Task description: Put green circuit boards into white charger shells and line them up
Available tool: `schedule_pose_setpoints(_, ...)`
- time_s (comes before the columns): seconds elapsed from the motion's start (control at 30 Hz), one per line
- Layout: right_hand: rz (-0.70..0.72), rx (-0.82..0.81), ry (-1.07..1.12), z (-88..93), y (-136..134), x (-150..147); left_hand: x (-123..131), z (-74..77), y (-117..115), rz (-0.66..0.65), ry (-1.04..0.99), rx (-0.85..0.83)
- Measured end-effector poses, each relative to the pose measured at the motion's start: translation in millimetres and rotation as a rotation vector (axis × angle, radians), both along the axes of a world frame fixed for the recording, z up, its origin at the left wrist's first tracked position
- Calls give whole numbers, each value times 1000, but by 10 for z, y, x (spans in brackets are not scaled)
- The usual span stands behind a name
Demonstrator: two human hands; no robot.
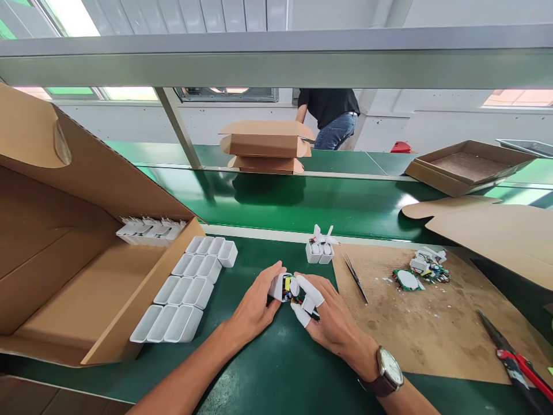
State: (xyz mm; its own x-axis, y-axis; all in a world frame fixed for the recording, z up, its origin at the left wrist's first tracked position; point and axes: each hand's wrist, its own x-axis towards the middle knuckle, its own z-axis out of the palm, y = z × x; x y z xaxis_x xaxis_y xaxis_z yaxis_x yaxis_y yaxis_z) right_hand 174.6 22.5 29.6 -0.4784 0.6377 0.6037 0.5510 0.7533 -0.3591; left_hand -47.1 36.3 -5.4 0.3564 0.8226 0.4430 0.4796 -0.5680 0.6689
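My left hand (258,297) is closed around a small white plastic case (276,286). My right hand (330,314), with white covers on the thumb and a finger, grips a circuit board (294,290) with a yellow part, its end at the mouth of the case. How far the board sits inside is hidden by my fingers. Several open white cases (190,292) stand in rows to the left. Behind my hands is a pair of white cases (319,252) with boards and white pieces sticking out.
A large open cardboard box (86,276) takes up the left, holding several filled white cases (149,231). On the brown board (389,328) at right lie tweezers (355,278), loose circuit boards (425,270) and red-handled cutters (510,351). A person (330,115) stands beyond stacked cartons (265,144).
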Motion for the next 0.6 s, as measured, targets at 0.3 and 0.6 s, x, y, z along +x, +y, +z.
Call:
schedule_pose_setpoints(0.3, 101, -159, 152, 91, 9, 14, 11, 74, -47, -142, -33, -215)
schedule_pose_setpoints(0.6, 93, -202, 124, -49, 95, -67, 78, 107, -15, -120, -464, -482)
